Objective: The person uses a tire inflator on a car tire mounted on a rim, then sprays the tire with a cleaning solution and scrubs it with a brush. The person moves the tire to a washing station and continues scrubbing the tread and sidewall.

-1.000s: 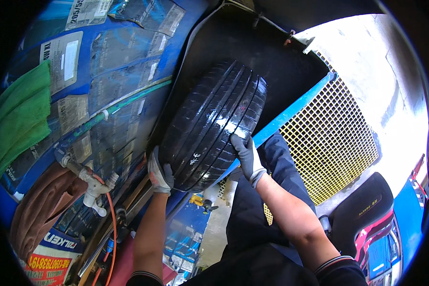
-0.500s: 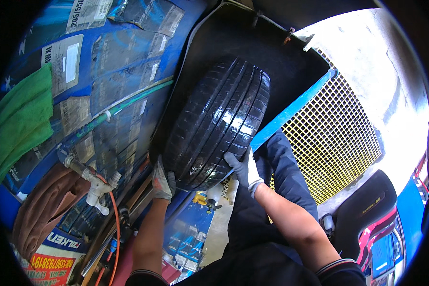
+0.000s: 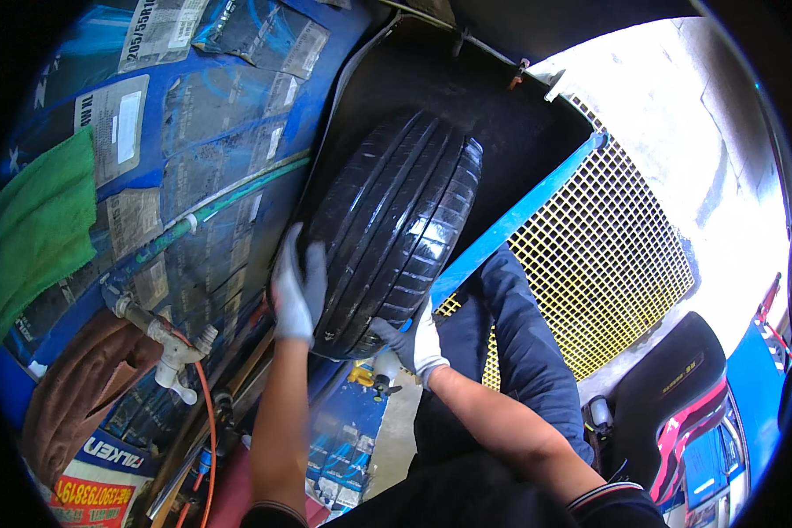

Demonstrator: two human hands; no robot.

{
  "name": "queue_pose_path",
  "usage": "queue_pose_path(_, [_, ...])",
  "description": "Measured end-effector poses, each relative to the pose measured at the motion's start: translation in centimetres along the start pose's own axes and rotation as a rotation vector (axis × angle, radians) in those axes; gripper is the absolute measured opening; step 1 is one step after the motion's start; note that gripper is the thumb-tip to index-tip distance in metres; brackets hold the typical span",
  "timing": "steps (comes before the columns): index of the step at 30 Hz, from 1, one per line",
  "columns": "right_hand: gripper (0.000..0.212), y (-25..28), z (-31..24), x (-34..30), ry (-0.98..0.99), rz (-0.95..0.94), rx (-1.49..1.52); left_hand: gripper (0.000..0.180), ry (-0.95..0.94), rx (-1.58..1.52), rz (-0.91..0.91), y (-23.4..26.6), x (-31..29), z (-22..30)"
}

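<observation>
A black, wet-looking car tire [image 3: 383, 238] stands upright and leans a little inside a dark tub [image 3: 524, 132]. My left hand [image 3: 297, 286], in a grey and white glove, rests against the tire's lower left side with its fingers stretched upward and the thumb apart. At the lower right edge of the tread, my gloved right hand [image 3: 416, 341] grips the tire, thumb over the tread and fingers round the side. The sidewalls and the tire's bottom are mostly hidden.
A blue bar [image 3: 519, 220] crosses beside a yellow grating [image 3: 598, 255] on the right. To the left are a tap [image 3: 176, 361] with an orange hose [image 3: 209, 431], a green cloth [image 3: 44, 229] and a brown cloth [image 3: 88, 387]. A black and red seat-like object [image 3: 673, 387] stands lower right.
My left hand has slid up along the tire's side, its fingers now straightened. My right hand has moved down and left along the edge. The tire sits slightly further left in view.
</observation>
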State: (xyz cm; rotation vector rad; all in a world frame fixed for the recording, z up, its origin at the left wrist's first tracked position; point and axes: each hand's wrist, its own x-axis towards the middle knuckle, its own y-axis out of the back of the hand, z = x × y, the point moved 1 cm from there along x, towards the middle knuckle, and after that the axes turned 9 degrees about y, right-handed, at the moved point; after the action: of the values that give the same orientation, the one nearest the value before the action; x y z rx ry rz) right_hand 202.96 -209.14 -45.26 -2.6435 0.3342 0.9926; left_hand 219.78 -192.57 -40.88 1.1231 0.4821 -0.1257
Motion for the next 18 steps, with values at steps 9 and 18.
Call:
queue_pose_path(9, [0.104,0.5,1.1,-1.4,-0.156,-0.17,0.433,0.055,-0.154,0.28,0.303,-4.2,1.9,5.3])
queue_pose_path(18, [0.076,10.4,-2.4,16.8,-0.367,-0.046,0.701,0.055,-0.196,0.14,0.274,-1.8,-2.9,-1.1])
